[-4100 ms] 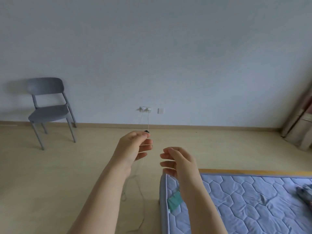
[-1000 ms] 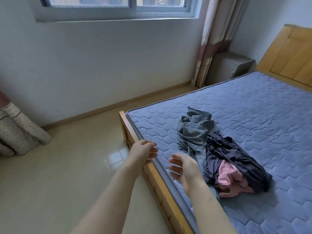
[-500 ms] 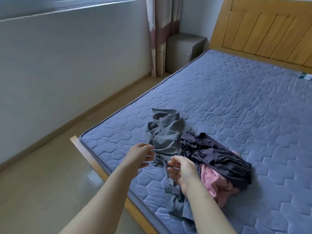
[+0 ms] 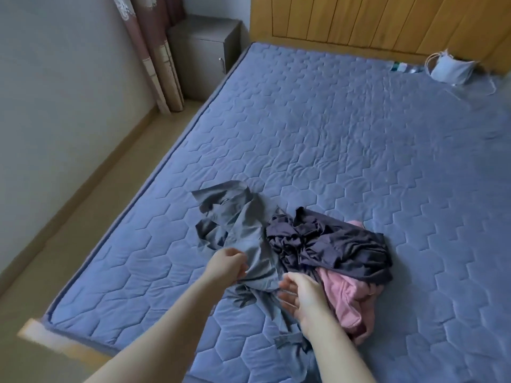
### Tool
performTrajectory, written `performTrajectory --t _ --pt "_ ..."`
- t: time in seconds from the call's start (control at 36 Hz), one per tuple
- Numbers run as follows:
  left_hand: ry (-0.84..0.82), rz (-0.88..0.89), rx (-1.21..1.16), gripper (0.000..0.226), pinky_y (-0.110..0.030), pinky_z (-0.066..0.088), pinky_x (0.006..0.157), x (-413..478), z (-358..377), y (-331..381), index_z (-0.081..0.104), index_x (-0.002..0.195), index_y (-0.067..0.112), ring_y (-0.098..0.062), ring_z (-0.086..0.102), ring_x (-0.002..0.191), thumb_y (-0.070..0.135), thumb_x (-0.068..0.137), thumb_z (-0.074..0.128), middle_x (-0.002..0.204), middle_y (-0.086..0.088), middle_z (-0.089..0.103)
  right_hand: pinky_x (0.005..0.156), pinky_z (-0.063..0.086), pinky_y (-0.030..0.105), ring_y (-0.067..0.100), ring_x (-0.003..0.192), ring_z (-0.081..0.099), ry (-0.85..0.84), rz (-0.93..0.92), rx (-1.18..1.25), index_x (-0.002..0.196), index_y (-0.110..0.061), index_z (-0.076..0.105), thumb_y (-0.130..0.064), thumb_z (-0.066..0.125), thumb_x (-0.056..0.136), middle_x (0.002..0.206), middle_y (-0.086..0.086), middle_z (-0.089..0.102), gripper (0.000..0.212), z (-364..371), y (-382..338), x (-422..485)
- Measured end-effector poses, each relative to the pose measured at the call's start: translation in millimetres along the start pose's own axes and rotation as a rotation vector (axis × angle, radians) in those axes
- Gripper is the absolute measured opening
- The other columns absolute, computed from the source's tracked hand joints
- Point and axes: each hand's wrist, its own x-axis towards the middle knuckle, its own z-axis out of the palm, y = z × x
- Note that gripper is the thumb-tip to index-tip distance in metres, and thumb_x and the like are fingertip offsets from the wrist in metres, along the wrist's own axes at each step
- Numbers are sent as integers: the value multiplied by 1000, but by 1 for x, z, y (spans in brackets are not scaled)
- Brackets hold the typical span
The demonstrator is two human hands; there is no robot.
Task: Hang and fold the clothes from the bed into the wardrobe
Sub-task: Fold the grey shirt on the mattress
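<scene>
A crumpled pile of clothes lies on the blue quilted mattress [image 4: 331, 128] near its foot. It holds a grey garment [image 4: 237, 219] on the left, a dark purple garment [image 4: 337, 244] in the middle and a pink garment [image 4: 345, 297] underneath on the right. My left hand [image 4: 225, 265] reaches into the near left edge of the grey garment, fingers curled into the cloth. My right hand [image 4: 301, 297] hovers just right of it, fingers relaxed, palm turned left, over the grey cloth and beside the pink one. No wardrobe is in view.
A wooden headboard [image 4: 373, 20] closes the far end of the bed, with a pale mask-like item [image 4: 448, 69] lying below it. A grey nightstand [image 4: 204, 45] and a curtain [image 4: 154, 51] stand at the far left. Beige floor [image 4: 69, 217] runs along the left side.
The view swung from the wall and chair round to the bed and came closer. Both hands moved onto the clothes pile, and my left hand now grips the grey garment.
</scene>
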Motion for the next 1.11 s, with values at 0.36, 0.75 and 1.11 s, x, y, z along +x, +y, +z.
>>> performTrajectory --t 0.36,0.75,1.11 --pt "-4 -15 806 28 -42 43 89 87 59 -44 50 114 18 -33 41 124 16 87 43 138 -14 41 49 36 23 18 53 48 244 165 65 81 -8 57 -6 50 91 69 7 56 13 -54 37 48" --pt "152 -157 876 100 -45 22 112 178 56 -82 -10 148 29 -27 -3 145 31 83 66 157 2 -13 51 37 23 16 52 49 168 274 -50 81 -10 58 -7 52 90 67 4 57 10 -49 52 100" --pt "56 14 556 27 -31 31 67 157 44 -78 45 76 7 -24 44 80 21 98 38 77 -9 49 47 38 20 15 52 50 145 211 -34 79 -12 58 -8 51 92 67 3 57 15 -46 37 96"
